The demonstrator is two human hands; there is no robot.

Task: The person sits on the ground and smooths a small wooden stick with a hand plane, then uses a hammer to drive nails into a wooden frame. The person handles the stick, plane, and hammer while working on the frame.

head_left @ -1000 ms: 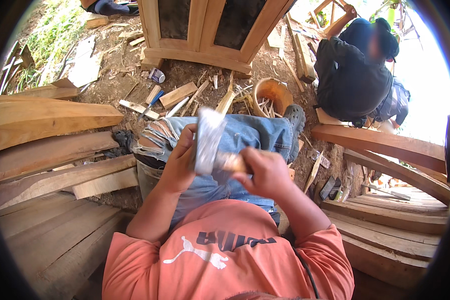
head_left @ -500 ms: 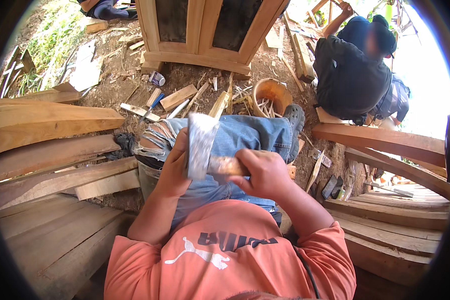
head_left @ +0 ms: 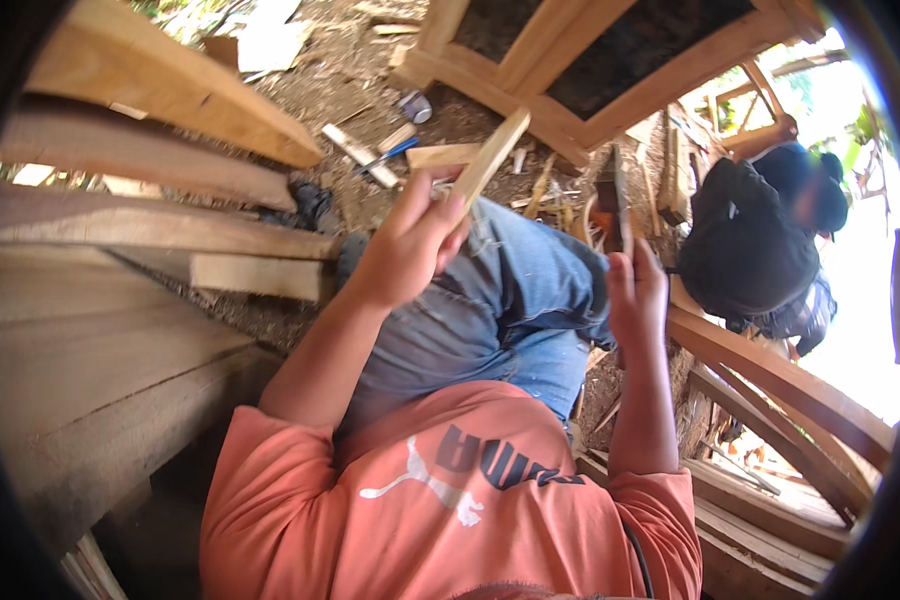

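Observation:
My left hand (head_left: 415, 240) is closed around a pale, split stick of wood (head_left: 492, 160), which tilts up and to the right above my knee. On the right, my right hand (head_left: 637, 285) grips a hatchet (head_left: 618, 205) by its handle, raised with the metal head upward. The handle is mostly hidden by my fingers, and the head is seen nearly edge-on. The two hands are apart, over my legs in torn blue jeans (head_left: 530, 270).
Curved wooden beams (head_left: 170, 90) and planks (head_left: 120, 350) lie at left. More beams (head_left: 780, 370) lie at right. A panelled wooden frame (head_left: 550, 85) stands ahead. A co-worker (head_left: 760, 230) crouches at right. A blue-handled tool (head_left: 395, 150) and a cup (head_left: 414, 107) lie among scraps.
The hatchet has swung from across my lap to the right and upward, away from my left hand. The stick now shows clearly in my left hand. My view has turned leftward.

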